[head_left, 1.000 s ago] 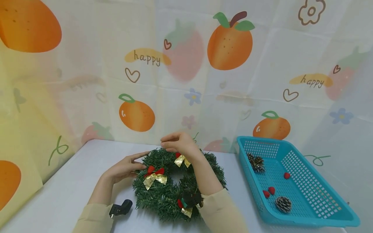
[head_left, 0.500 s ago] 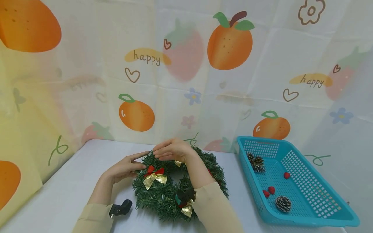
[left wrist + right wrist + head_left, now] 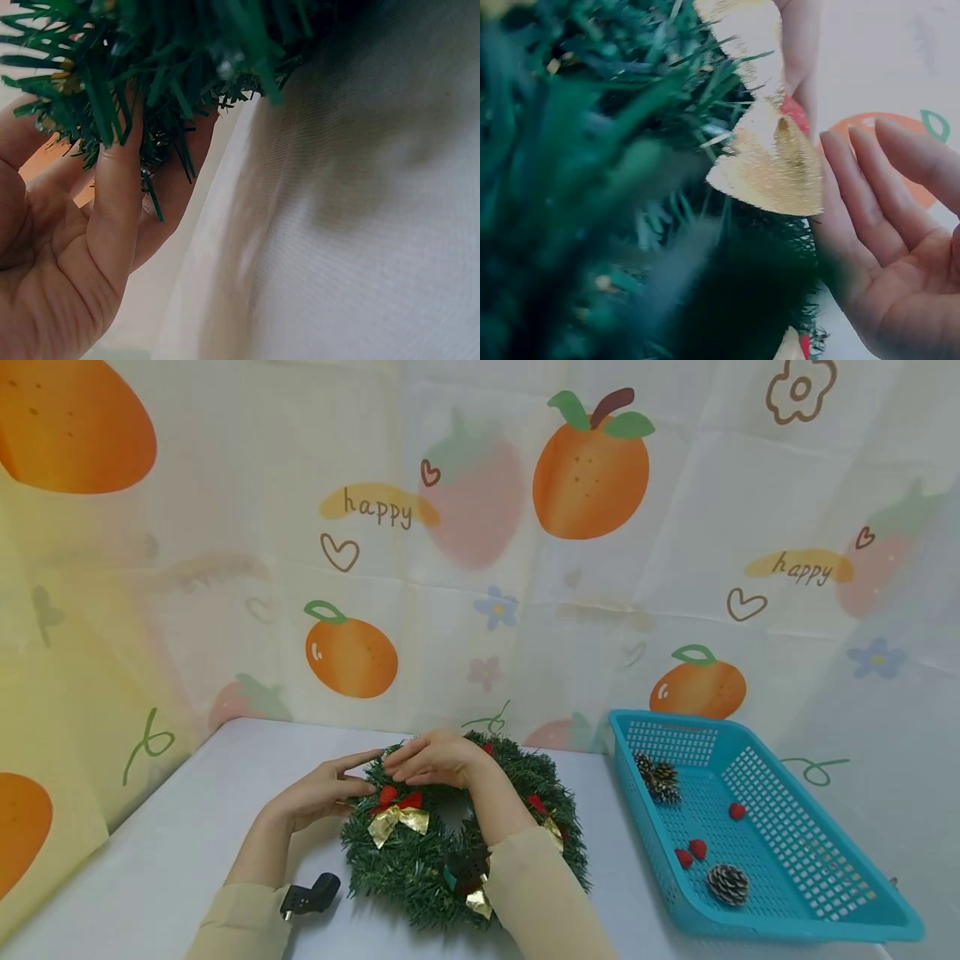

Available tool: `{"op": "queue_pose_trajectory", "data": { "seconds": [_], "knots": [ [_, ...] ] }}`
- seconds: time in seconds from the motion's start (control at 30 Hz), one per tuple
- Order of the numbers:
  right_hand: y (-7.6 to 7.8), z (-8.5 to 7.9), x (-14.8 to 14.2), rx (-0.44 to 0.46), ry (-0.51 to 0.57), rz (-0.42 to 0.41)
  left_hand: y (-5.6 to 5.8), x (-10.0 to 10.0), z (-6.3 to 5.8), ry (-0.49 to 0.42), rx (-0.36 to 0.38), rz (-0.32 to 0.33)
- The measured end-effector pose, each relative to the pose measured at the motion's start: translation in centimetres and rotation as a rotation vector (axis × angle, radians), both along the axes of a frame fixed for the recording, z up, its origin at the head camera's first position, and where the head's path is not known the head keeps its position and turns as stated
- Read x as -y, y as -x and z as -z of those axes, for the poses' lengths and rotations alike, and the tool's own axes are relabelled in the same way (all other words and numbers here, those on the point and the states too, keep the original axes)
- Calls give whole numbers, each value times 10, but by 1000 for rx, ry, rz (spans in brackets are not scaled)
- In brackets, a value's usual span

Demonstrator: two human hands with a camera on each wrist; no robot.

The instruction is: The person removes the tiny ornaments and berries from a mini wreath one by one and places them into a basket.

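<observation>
A green tinsel wreath [image 3: 405, 881] lies on the white table, trimmed with red-and-gold bows. My left hand [image 3: 318, 793] grips its upper left edge; in the left wrist view the fingers [image 3: 116, 202] reach in among the green strands. Over the upper left part of the wreath is my right hand [image 3: 435, 758], its fingers nearly straight and holding nothing visible. Just below those fingertips sits a bow with gold tails [image 3: 399, 821] and a red top. In the right wrist view the gold bow [image 3: 780, 161] stands beside the right hand's fingers [image 3: 870, 191].
To the right stands a blue plastic basket [image 3: 806, 931] holding several pine cones [image 3: 727, 884] and red berries [image 3: 737, 811]. A printed fruit curtain [image 3: 487, 652] hangs behind the table [image 3: 172, 877]. Black cameras [image 3: 310, 897] are strapped at the wrists.
My right hand has moved left and down across the wreath toward the left bow, uncovering bows on the right side. The left hand has stayed in place on the wreath.
</observation>
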State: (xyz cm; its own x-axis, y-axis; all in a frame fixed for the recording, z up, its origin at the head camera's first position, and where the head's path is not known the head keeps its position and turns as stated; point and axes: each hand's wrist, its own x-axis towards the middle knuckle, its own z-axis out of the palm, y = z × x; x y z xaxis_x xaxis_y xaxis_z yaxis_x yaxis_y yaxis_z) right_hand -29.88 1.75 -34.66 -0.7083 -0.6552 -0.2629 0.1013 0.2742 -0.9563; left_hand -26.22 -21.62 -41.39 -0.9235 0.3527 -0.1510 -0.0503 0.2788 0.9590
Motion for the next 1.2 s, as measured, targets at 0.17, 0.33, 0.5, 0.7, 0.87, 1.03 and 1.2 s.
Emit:
{"op": "queue_pose_trajectory", "data": {
  "seconds": [0.17, 0.33, 0.5, 0.7, 0.87, 1.03, 1.2],
  "knots": [
    [0, 5, 3, -22, -62, -16, 0, 1, 0, 1, -1, 11],
    [0, 7, 5, -38, -96, -23, 1, 0, -1, -8, 2, 23],
    [0, 9, 6, -67, -142, -22, 2, 1, 0, -9, -5, 32],
    [-4, 9, 7, -115, -178, -24, 2, 1, 1, 3, -2, 18],
    [-7, 8, 11, -242, -265, -37, 2, 1, 1, 6, 3, 13],
    [-9, 6, 16, -345, -373, -32, 0, 1, 0, 6, -8, 22],
    [-10, 6, 15, -336, -376, -16, 0, 0, -1, 6, -10, 25]
  ]
}}
